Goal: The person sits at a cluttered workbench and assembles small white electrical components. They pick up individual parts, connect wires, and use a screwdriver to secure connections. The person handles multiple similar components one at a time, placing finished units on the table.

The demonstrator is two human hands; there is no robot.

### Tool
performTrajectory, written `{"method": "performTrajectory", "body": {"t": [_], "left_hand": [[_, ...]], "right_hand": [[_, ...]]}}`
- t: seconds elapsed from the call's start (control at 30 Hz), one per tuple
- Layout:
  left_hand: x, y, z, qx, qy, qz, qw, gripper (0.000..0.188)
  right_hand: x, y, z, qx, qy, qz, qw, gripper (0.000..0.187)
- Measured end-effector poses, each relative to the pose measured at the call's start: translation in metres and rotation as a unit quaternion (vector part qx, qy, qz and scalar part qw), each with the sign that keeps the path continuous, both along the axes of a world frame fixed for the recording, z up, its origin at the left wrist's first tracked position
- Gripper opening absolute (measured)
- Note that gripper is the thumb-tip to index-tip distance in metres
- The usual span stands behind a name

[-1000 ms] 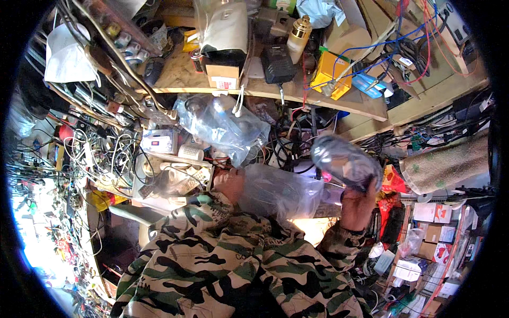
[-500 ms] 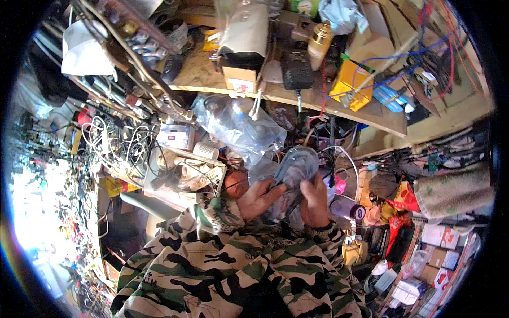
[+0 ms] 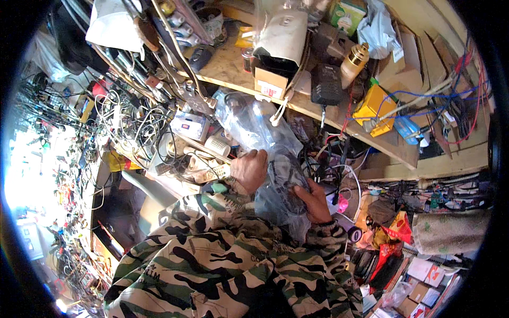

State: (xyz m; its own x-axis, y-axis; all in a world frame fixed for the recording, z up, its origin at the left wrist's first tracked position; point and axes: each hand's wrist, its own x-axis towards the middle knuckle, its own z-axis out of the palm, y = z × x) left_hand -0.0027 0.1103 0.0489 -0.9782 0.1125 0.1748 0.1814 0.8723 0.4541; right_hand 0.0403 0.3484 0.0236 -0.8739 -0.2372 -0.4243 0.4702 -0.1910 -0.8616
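A clear plastic bag (image 3: 268,204) hangs in front of my body, with something dark and coiled-looking inside that I cannot make out. My right hand (image 3: 315,202) grips the bag's right side, thumb laid across its front. Up at the bag's left edge, my left hand (image 3: 250,170) is closed, its fingertips pinched against the plastic. Just beyond both hands sits another clear plastic bag (image 3: 246,124), larger and crumpled, under the shelf edge. Close to my left wrist lie a cream remote control (image 3: 216,174) and a white ribbed cylinder (image 3: 218,147).
A wooden shelf (image 3: 233,76) crosses ahead, bearing a black adapter (image 3: 326,85), a gold bottle (image 3: 354,64) and a yellow box (image 3: 375,110). Tangled cables (image 3: 124,119) crowd the left. A rolled grey-green cloth (image 3: 450,233) and small boxes (image 3: 424,270) lie at the right.
My left hand has risen and moved apart from the right, from the bag's middle to its upper left edge. The bag now hangs longer and lower. The whole view has shifted and tilted.
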Motion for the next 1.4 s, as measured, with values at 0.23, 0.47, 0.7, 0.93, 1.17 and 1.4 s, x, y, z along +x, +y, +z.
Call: {"method": "performTrajectory", "body": {"t": [0.23,0.47,0.7,0.93,1.17,1.4], "left_hand": [[0.014,-0.017,0.012,0.029,0.121,-0.03,0.992,0.007],[0.013,-0.022,0.017,0.066,0.148,-0.024,0.986,0.008],[0.016,-0.044,-0.006,0.254,0.05,-0.003,0.966,0.026],[0.034,-0.081,0.0,0.227,-0.048,0.07,0.97,0.021],[0.093,-0.028,-0.028,-0.091,-0.042,-0.162,0.982,0.06],[0.05,0.011,-0.073,-0.118,0.047,-0.252,0.959,0.043]], "right_hand": [[-0.101,-0.074,-0.021,-0.011,0.134,0.15,0.979,0.033],[-0.18,-0.181,-0.04,0.343,0.246,0.024,0.906,0.046],[-0.163,-0.149,-0.102,0.256,0.551,-0.006,0.794,0.046],[0.033,-0.027,0.018,0.332,0.141,0.081,0.929,0.034],[0.146,0.015,-0.011,0.591,0.213,-0.013,0.778,0.092],[0.14,-0.01,-0.006,0.674,0.191,0.023,0.713,0.097]]}}
